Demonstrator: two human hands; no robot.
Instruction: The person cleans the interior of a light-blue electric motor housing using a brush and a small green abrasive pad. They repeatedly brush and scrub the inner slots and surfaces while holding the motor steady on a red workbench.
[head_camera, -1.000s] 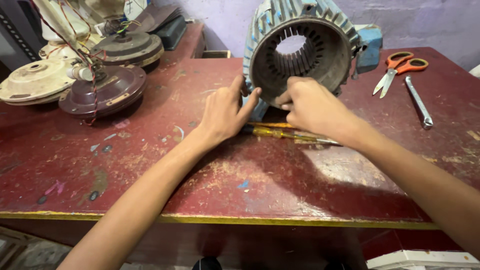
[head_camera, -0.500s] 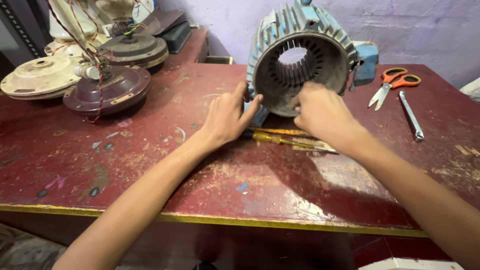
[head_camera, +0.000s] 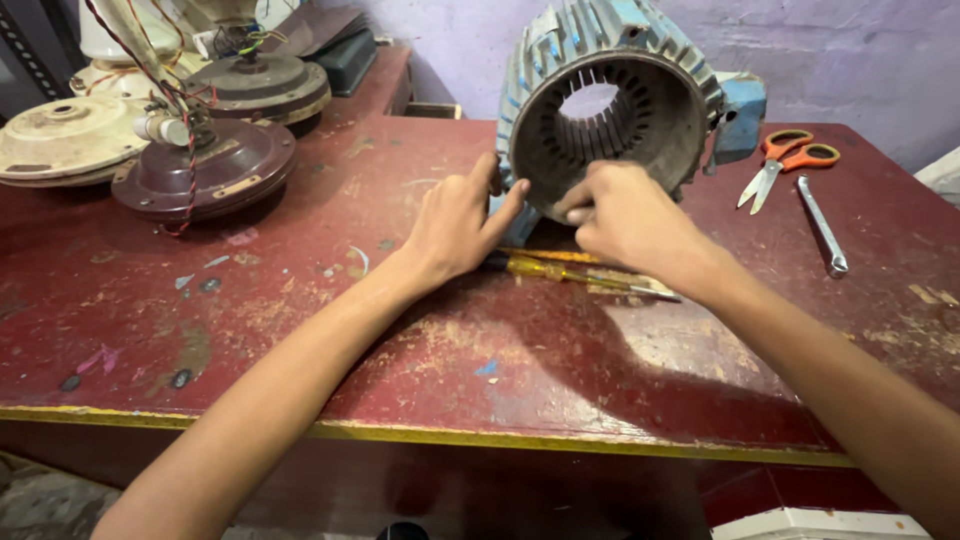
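Finned blue motor housing (head_camera: 610, 100) stands on its side, far centre of the worn red table (head_camera: 300, 330); left hand (head_camera: 455, 225) flat against its lower left rim, right hand (head_camera: 625, 215) at the lower front opening. Yellow-handled screwdriver (head_camera: 560, 270) lies just near of both hands. Orange-handled scissors (head_camera: 780, 160) and a wrench (head_camera: 822, 225) right; brown fan motors (head_camera: 205, 170) far left.
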